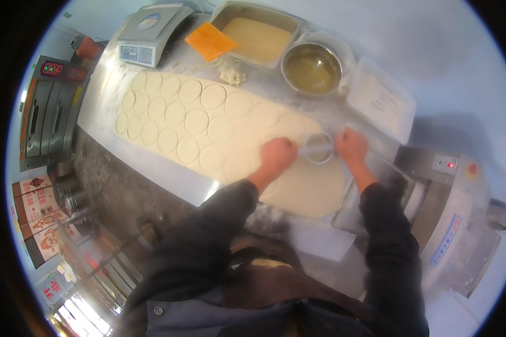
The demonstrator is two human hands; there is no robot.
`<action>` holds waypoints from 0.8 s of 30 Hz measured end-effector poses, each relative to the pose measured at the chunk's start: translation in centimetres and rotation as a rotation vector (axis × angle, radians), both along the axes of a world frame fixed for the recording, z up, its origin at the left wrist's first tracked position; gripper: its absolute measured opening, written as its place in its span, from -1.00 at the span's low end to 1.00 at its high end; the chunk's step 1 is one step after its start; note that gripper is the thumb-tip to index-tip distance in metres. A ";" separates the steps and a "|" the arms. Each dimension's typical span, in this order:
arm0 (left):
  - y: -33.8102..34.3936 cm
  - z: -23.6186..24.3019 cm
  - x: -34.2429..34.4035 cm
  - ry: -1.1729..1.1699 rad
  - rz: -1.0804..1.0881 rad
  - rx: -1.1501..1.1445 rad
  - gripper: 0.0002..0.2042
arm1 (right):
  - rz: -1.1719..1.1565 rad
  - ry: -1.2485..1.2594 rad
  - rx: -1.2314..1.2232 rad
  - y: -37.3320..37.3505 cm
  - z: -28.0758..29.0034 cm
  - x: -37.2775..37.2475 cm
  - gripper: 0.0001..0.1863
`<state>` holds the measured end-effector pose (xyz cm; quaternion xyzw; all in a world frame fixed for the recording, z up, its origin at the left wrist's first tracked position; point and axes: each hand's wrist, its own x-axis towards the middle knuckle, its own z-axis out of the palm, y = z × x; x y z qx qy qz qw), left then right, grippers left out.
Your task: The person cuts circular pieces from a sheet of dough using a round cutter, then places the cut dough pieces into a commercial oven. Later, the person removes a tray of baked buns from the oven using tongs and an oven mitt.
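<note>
A wide sheet of pale rolled dough [306, 194] lies across the metal table, with rows of round outlines pressed into its left and middle parts. Over its right part is a ring-shaped dough cutter [318, 149] with a bar running across it. My left hand [279, 156] is closed around the bar's left end. My right hand [351, 146] grips the right end in a fist, close to the dough's far right edge. The cutter is slightly blurred, so whether it touches the dough is hard to tell.
Along the back stand a scale [152, 31], a metal tray [293, 27] of pale contents with an orange sheet [210, 41] at its corner, a steel bowl [312, 68] of yellowish liquid and a plastic box [379, 101]. Dough scraps [232, 74] lie behind the sheet. A machine [455, 196] stands right.
</note>
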<state>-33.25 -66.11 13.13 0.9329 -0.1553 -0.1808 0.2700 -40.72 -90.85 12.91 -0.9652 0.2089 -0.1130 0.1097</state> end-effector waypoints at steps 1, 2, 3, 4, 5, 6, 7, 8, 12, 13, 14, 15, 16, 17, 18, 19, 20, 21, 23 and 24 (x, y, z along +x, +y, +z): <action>-0.2 0.0 0.2 0.015 -0.006 0.010 -0.60 | 0.002 -0.008 0.011 -0.2 -0.2 0.1 -0.76; -0.3 0.0 0.4 0.030 -0.011 0.019 -0.60 | 0.005 -0.016 0.022 -0.3 -0.4 0.2 -0.76; -0.4 0.0 0.5 0.024 -0.008 0.019 -0.60 | 0.003 -0.017 0.025 -0.4 -0.5 0.2 -0.76; -0.5 -0.1 0.6 0.019 -0.005 0.018 -0.60 | 0.002 -0.018 0.028 -0.4 -0.5 0.3 -0.76; -0.6 -0.1 0.7 0.013 -0.002 0.017 -0.60 | 0.000 -0.019 0.031 -0.5 -0.6 0.4 -0.76; -0.7 -0.1 0.8 0.019 -0.007 0.026 -0.60 | -0.002 -0.019 0.033 -0.5 -0.7 0.5 -0.76; -0.7 -0.1 1.0 0.026 -0.013 0.035 -0.60 | -0.004 -0.020 0.035 -0.5 -0.7 0.6 -0.76; -0.8 -0.2 1.2 0.033 -0.018 0.044 -0.59 | -0.005 -0.020 0.036 -0.6 -0.7 0.7 -0.75; -0.9 -0.4 1.4 0.021 -0.040 0.041 -0.60 | -0.008 0.041 0.094 -0.6 -0.5 0.6 -0.74; -0.8 -0.7 1.3 0.012 -0.044 0.034 -0.60 | -0.008 0.055 0.101 -0.5 -0.5 0.6 -0.73; -0.6 -1.0 1.1 0.005 -0.047 0.027 -0.61 | -0.008 0.071 0.110 -0.3 -0.6 0.5 -0.72; -0.6 -1.3 1.2 -0.003 -0.074 0.047 -0.61 | 0.003 0.051 0.066 -0.3 -1.2 0.6 -0.74; -0.4 -1.6 1.1 -0.010 -0.101 0.067 -0.61 | 0.015 0.032 0.023 -0.2 -1.7 0.4 -0.76; -0.2 -1.9 0.9 -0.017 -0.127 0.088 -0.61 | 0.027 0.013 -0.020 -0.1 -2.2 0.1 -0.77; -0.2 -2.4 0.9 -0.024 -0.140 0.089 -0.61 | 0.038 -0.043 -0.044 -0.3 -2.9 0.0 -0.77; -0.2 -2.8 0.9 -0.031 -0.152 0.089 -0.62 | 0.050 -0.099 -0.067 -0.4 -3.6 -0.1 -0.78; -0.3 -3.2 1.0 -0.040 -0.165 0.089 -0.62 | 0.061 -0.157 -0.092 -0.6 -4.3 0.0 -0.78; -0.2 -2.9 0.8 -0.047 -0.161 0.068 -0.63 | 0.071 -0.133 -0.093 -0.5 -4.0 -0.3 -0.78; -0.2 -2.4 0.9 -0.064 -0.153 0.024 -0.64 | 0.091 -0.089 -0.099 -0.4 -3.5 -0.3 -0.78; -0.4 -1.9 1.8 -0.077 -0.150 0.024 -0.64 | 0.092 -0.107 -0.093 -0.7 -3.2 0.6 -0.79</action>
